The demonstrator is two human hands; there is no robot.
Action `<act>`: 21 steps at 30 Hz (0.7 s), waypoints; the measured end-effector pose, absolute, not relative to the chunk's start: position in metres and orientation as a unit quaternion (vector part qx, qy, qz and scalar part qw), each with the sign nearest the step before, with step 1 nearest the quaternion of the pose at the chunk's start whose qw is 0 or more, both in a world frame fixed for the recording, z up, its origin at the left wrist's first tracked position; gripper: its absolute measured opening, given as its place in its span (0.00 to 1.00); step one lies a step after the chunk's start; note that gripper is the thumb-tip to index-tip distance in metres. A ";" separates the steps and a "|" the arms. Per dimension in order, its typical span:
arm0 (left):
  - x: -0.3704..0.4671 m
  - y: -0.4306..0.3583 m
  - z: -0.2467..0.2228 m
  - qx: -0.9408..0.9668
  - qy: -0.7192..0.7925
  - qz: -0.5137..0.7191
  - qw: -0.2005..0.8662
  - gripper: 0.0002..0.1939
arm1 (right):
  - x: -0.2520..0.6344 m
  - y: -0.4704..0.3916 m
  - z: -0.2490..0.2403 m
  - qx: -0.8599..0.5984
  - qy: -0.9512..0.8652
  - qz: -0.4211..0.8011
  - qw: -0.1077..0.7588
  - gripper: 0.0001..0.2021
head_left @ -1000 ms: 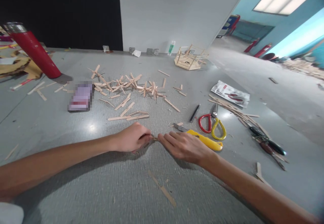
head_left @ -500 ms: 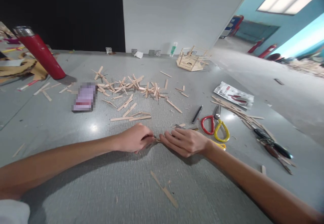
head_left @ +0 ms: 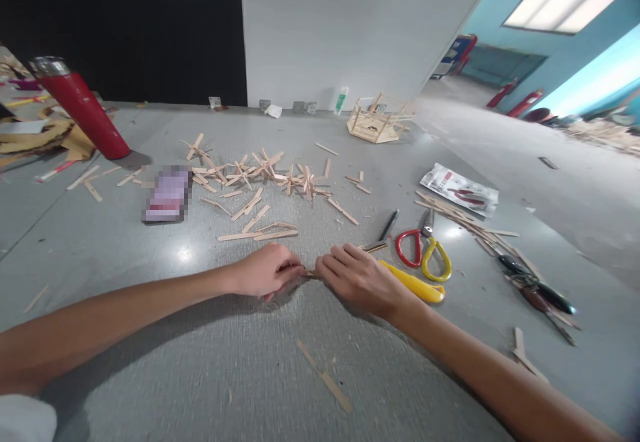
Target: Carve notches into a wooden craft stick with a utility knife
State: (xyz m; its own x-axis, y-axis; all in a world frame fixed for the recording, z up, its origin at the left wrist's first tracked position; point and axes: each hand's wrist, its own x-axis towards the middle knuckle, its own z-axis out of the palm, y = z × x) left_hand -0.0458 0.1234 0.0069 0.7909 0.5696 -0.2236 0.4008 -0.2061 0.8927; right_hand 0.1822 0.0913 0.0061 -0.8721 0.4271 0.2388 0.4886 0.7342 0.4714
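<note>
My left hand (head_left: pixel 265 271) is closed, its thumb and fingertips pinching one end of a small wooden stick (head_left: pixel 310 273). From the other side, my right hand (head_left: pixel 356 279) has its fingers curled over the opposite end of that stick. Both hands rest low over the grey tabletop (head_left: pixel 210 355); most of the stick is hidden by the fingers. Just right of my right hand lies a yellow-handled tool (head_left: pixel 417 287), its front part covered by the hand. Beyond the hands are loose craft sticks (head_left: pixel 257 234). A broken stick (head_left: pixel 325 375) lies nearer to me.
Scissors (head_left: pixel 425 245) with red and yellow handles and a black pen (head_left: pixel 389 225) lie on the right. Pliers (head_left: pixel 537 285) sit farther right. A phone (head_left: pixel 167 194), a red flask (head_left: pixel 90 115) and a stick frame (head_left: pixel 377 122) stand around piled sticks (head_left: pixel 270 165).
My right hand has drawn in and its fingers have curled more tightly, uncovering more of the yellow handle. My left hand stays nearly still, pinching the stick.
</note>
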 end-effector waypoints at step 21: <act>-0.049 0.132 0.011 0.729 0.336 0.047 0.594 0.19 | 0.167 0.048 -0.002 -0.510 -0.840 -0.180 0.038 0.10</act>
